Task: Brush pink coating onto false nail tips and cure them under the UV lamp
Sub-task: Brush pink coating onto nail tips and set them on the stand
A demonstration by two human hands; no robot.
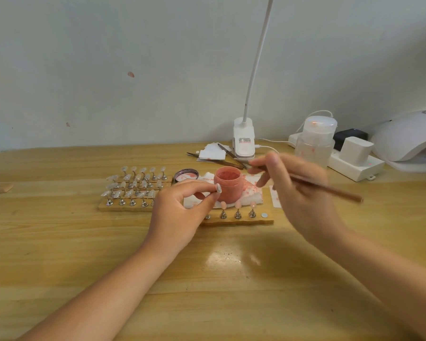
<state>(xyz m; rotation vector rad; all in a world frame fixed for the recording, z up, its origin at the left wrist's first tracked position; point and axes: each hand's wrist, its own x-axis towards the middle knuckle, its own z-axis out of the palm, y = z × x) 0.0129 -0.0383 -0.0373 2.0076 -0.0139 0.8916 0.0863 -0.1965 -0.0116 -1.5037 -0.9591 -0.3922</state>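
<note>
Head view, left hand (180,212) pinching nail tip (218,188), lamp label (243,141) seemingly unreadable

Two bare forearms, uncovered right up to the frame edge: left forearm (103,291) from the lower left corner, right forearm (379,271) from the lower right. Slim and smooth in shape, narrowing toward the wrists. Left hand (180,212) near the middle of the frame, sharp enough to show knuckles and plain bare fingers. Right hand (303,193) at the right of centre, larger in the frame and blurred, so fingertips and nails impossible to tell in detail.
</note>
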